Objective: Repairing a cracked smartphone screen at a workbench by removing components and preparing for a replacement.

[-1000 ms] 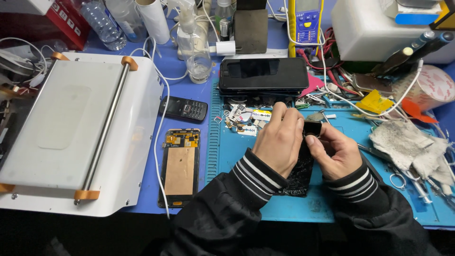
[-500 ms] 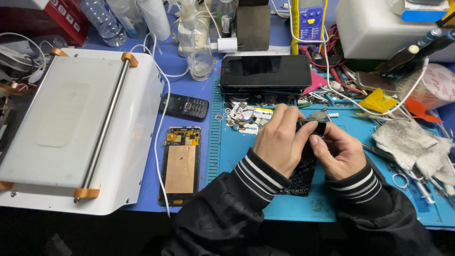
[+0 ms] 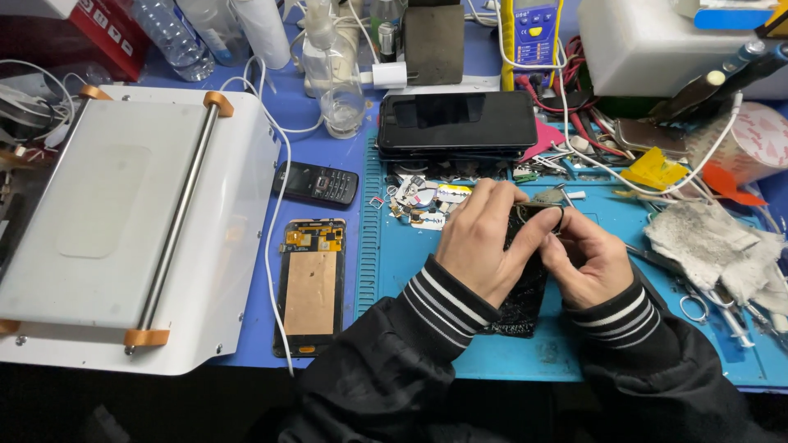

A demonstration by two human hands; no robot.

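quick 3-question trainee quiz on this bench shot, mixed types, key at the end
1. True or false: both the left hand and the right hand are on the dark phone.
2. What lies just left of the blue mat? A) opened phone panel B) scissors C) a mug
3. The small keypad phone lies between the white machine and which dark device?

Key: 1 true; 2 A; 3 the black tablet.

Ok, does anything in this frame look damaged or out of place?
Yes. The dark phone gripped by the left hand and right hand looks cracked and crumbled at its lower end. Left of it, an opened phone lies with its insides exposed, and a grimy cloth sits to the right.
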